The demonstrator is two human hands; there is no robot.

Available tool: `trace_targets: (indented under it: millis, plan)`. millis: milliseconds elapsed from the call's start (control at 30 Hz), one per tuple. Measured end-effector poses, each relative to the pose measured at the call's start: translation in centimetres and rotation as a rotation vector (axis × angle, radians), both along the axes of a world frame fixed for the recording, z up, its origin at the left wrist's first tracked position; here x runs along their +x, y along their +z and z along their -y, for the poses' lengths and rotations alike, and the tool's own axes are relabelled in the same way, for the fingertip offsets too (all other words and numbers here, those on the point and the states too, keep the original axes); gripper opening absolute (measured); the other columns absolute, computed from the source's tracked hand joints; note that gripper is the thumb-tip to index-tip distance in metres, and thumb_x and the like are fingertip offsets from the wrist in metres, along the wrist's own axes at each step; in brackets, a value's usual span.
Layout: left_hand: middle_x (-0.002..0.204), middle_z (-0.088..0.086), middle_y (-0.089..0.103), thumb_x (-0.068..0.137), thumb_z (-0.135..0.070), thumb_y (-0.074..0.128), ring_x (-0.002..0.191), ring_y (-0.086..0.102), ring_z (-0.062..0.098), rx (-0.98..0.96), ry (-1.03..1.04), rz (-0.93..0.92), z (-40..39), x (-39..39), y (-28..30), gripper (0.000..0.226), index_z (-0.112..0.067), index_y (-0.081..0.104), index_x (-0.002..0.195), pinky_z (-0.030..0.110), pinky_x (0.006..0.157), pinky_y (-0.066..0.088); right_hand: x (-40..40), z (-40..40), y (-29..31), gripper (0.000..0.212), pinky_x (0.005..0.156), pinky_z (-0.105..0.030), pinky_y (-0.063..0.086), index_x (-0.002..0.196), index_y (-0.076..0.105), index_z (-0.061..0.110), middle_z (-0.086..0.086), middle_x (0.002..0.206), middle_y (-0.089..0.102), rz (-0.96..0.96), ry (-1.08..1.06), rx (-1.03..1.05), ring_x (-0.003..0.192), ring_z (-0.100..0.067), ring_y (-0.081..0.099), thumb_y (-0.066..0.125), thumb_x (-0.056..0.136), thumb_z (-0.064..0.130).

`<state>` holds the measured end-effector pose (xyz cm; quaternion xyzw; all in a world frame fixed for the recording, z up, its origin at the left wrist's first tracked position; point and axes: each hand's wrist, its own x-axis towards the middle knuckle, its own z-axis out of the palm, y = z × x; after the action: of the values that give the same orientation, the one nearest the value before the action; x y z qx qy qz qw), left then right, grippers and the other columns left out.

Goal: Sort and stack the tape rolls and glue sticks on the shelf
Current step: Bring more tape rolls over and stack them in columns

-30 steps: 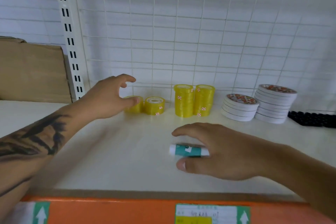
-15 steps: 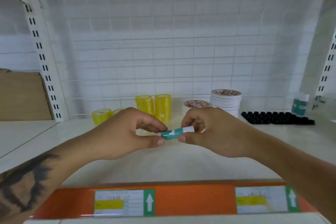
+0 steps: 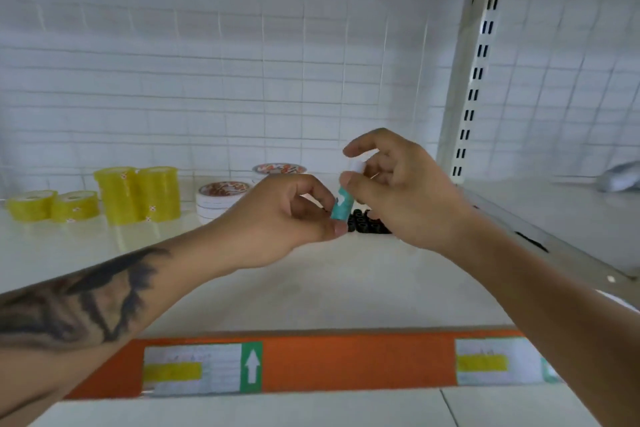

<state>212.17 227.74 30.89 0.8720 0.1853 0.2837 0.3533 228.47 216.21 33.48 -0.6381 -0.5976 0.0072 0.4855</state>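
A teal glue stick [image 3: 342, 205] with a white cap stands nearly upright in the air above the shelf. My left hand [image 3: 277, 218] pinches its lower end between thumb and fingers. My right hand [image 3: 391, 194] pinches its white upper end. Yellow tape rolls sit at the back left: two low ones [image 3: 52, 205] and two taller stacks [image 3: 138, 194]. White flat tape rolls with red print [image 3: 221, 196] are stacked behind my left hand. A black block of small pieces [image 3: 367, 224] lies partly hidden under my hands.
The white shelf board [image 3: 311, 288] has an orange label strip [image 3: 311, 364] along its front edge. A slotted upright post [image 3: 474, 80] stands at the right, with another shelf bay and a blurred grey object [image 3: 620, 180] beyond it.
The glue stick went from lying on the shelf under my right hand to being held by both hands, and has turned from sideways to nearly upright. The view has swung right.
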Motion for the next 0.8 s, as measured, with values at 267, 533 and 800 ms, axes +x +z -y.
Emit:
trace_targets:
  millis: [267,533,800]
  plan:
    - [0.165,-0.010,0.029,0.095,-0.073,0.040,0.153,0.023,0.010,0.529,0.043,-0.566,0.0,5.7,-1.5,0.067,-0.051,0.023,0.157,0.040,0.124,0.021,8.6,-1.1,1.3,0.012,0.060,-0.037,0.061,0.102,0.055,0.027,0.002,0.090,0.069,0.117,-0.375,-0.064,0.068,-0.018,0.069,0.062,0.093,0.024]
    - [0.172,-0.008,0.007,0.093,-0.081,0.019,0.158,0.002,0.016,0.561,0.007,-0.668,-2.7,7.1,-3.9,0.071,-0.054,0.010,0.158,0.046,0.127,0.006,13.0,-2.6,-2.5,0.016,0.053,-0.023,0.038,0.107,0.054,0.020,0.000,0.087,0.066,0.126,-0.559,-0.157,0.072,-0.007,0.056,0.064,0.096,0.026]
    - [0.172,-0.007,-0.002,0.094,-0.078,0.019,0.158,-0.009,0.014,0.542,-0.054,-0.634,-3.3,7.5,-4.6,0.068,-0.052,0.016,0.157,0.044,0.128,0.001,13.5,-2.8,-3.0,0.019,0.058,-0.018,0.037,0.104,0.058,0.021,0.005,0.074,0.068,0.186,-0.578,-0.182,0.079,-0.002,0.056,0.072,0.093,0.027]
